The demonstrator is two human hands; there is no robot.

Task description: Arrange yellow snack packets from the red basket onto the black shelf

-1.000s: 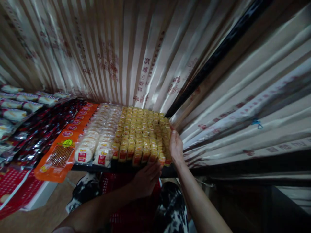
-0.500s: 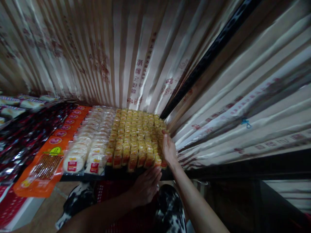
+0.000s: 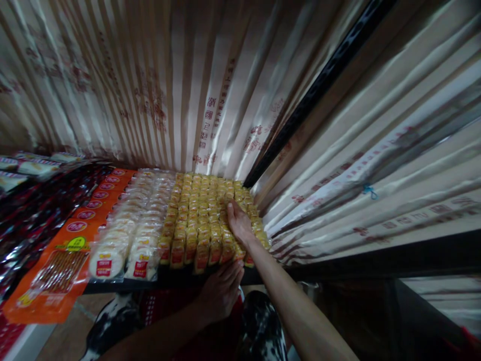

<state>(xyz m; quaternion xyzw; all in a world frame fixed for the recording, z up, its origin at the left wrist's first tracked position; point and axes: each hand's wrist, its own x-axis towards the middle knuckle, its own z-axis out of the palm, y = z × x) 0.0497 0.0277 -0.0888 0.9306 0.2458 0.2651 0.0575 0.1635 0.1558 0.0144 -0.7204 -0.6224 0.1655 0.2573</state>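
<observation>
Rows of small yellow snack packs fill the right end of a dark shelf. My right hand lies flat on top of these packs near their right side, fingers stretched forward. My left hand rests against the shelf's front edge just below the front row of yellow packs, fingers together and extended, holding nothing that I can see. Both forearms reach up from the bottom of the view.
White round snack packs lie left of the yellow ones, then orange packets and dark red wrappers. Striped cream cloth hangs behind and to the right. A red basket and black-and-white patterned fabric are below.
My right hand moved from the right edge of the yellow packs onto their top, further left and back. The left hand stayed at the shelf's front edge. The view shifted slightly.
</observation>
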